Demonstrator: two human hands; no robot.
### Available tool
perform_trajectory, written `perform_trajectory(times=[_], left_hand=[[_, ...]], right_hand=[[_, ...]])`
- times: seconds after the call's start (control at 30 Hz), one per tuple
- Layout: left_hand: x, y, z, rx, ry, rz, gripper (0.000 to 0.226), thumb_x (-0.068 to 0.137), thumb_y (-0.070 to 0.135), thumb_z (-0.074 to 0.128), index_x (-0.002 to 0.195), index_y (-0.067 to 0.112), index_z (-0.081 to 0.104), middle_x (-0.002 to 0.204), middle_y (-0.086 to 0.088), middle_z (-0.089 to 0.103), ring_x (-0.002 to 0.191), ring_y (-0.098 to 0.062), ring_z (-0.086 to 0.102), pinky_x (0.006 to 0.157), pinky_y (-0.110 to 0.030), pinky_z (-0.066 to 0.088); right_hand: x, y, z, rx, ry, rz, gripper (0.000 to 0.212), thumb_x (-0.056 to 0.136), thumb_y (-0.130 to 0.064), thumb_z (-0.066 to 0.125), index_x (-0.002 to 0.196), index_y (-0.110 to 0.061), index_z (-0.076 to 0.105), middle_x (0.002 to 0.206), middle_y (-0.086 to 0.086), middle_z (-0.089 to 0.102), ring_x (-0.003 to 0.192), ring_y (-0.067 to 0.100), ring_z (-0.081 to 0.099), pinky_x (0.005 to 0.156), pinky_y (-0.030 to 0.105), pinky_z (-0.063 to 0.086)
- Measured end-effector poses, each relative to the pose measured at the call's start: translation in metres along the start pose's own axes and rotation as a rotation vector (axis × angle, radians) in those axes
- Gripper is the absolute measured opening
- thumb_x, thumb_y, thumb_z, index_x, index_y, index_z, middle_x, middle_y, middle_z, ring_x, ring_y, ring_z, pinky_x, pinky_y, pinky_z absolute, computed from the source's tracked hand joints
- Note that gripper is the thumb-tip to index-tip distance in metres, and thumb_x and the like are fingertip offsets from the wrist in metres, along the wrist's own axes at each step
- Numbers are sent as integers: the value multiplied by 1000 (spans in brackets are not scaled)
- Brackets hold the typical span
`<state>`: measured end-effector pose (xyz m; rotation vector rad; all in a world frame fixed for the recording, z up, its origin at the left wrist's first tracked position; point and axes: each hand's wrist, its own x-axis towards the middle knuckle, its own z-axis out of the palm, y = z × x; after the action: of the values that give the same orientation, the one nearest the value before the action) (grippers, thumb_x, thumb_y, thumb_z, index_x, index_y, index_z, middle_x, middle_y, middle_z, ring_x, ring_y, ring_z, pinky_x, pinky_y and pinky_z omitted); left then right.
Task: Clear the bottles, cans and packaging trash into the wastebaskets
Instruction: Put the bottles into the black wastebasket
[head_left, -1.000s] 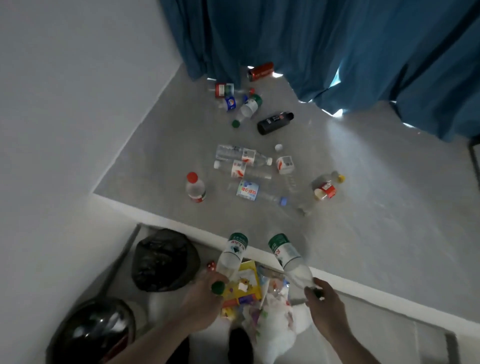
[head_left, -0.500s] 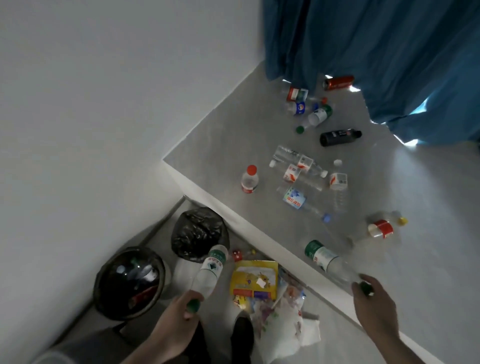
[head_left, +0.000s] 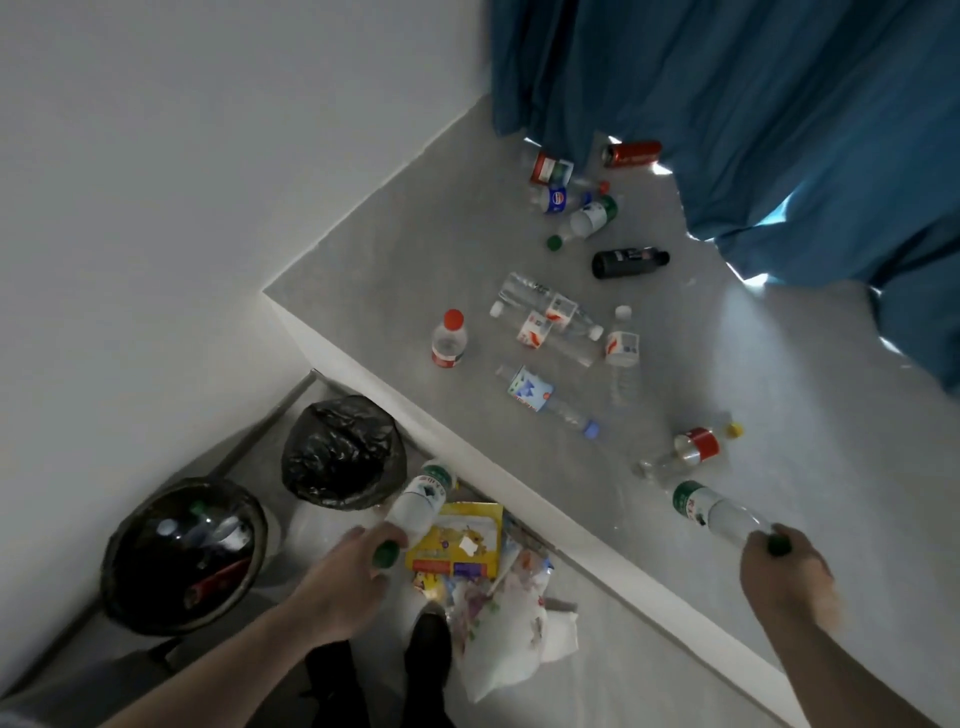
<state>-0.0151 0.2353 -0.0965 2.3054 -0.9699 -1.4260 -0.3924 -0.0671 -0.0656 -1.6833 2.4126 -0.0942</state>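
Observation:
My left hand (head_left: 347, 577) grips a green-capped clear bottle (head_left: 422, 500) by its cap end, low over the floor beside two wastebaskets. My right hand (head_left: 784, 571) grips a second green-labelled bottle (head_left: 711, 512) by its cap, above the raised grey platform (head_left: 405, 260). The near wastebasket (head_left: 184, 553) holds bottles and a red can. The other wastebasket (head_left: 340, 449) is lined with a black bag. Several bottles lie scattered on the platform, among them an upright red-capped bottle (head_left: 449, 339), a black bottle (head_left: 628, 262) and a red can (head_left: 631, 153).
Yellow packaging (head_left: 460, 540) and a white plastic bag (head_left: 506, 618) of trash lie on the floor by my shoe (head_left: 428, 649). A white wall (head_left: 182, 182) stands at the left. Blue curtains (head_left: 753, 104) hang at the platform's far edge.
The view has swung left, bringing both wastebaskets into sight. My left hand carried its bottle down and left toward the baskets; my right hand with its bottle moved out to the right.

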Motion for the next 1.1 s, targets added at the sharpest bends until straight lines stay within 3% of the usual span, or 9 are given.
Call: perform_trajectory(times=[0.13, 0.3, 0.47, 0.7, 0.9, 1.0, 1.1], left_hand=[[44, 67, 10, 122, -38, 130, 49, 81, 16, 54, 119, 47, 51, 117, 9, 48, 106, -17, 57, 92, -33, 50], [81, 118, 21, 146, -96, 131, 46, 80, 15, 52, 112, 48, 47, 115, 1, 48, 96, -23, 60, 89, -41, 56], [103, 138, 23, 206, -33, 144, 39, 87, 12, 55, 113, 40, 46, 111, 1, 45, 90, -23, 59, 83, -38, 56], [104, 143, 19, 233, -25, 164, 39, 89, 15, 57, 118, 37, 45, 110, 1, 44, 91, -20, 56, 78, -31, 47], [81, 130, 12, 162, -4, 161, 41, 89, 17, 57, 120, 42, 45, 122, 2, 45, 99, -19, 57, 85, -32, 53], [55, 112, 6, 85, 24, 146, 46, 87, 15, 56, 124, 41, 48, 121, 5, 45, 99, -14, 56, 82, -26, 50], [24, 81, 0, 10, 41, 109, 48, 77, 18, 54, 116, 45, 50, 116, 10, 48, 97, -8, 58, 77, -25, 53]], right_hand=[[8, -4, 4, -23, -87, -58, 28, 96, -34, 46, 117, -27, 63, 81, 2, 65, 64, 21, 62, 54, 27, 49], [13, -5, 15, -9, -127, -71, 27, 97, -40, 46, 115, -29, 62, 79, -1, 64, 65, 21, 63, 61, 36, 58], [14, -3, 15, 38, -146, -91, 24, 98, -37, 50, 114, -27, 65, 79, -2, 64, 65, 18, 62, 56, 27, 50], [1, -13, 9, 190, -181, -146, 23, 100, -34, 57, 114, -21, 69, 90, 1, 70, 74, 19, 61, 69, 31, 50], [-19, -24, 0, 331, -261, -208, 23, 97, -34, 64, 116, -22, 69, 107, 0, 72, 90, 18, 62, 87, 39, 54], [-19, -29, 5, 369, -344, -213, 21, 94, -38, 65, 114, -30, 67, 105, -7, 73, 90, 19, 70, 86, 44, 61], [-16, -34, 13, 395, -392, -228, 18, 93, -43, 66, 109, -34, 67, 97, -9, 73, 88, 17, 71, 81, 49, 63]])
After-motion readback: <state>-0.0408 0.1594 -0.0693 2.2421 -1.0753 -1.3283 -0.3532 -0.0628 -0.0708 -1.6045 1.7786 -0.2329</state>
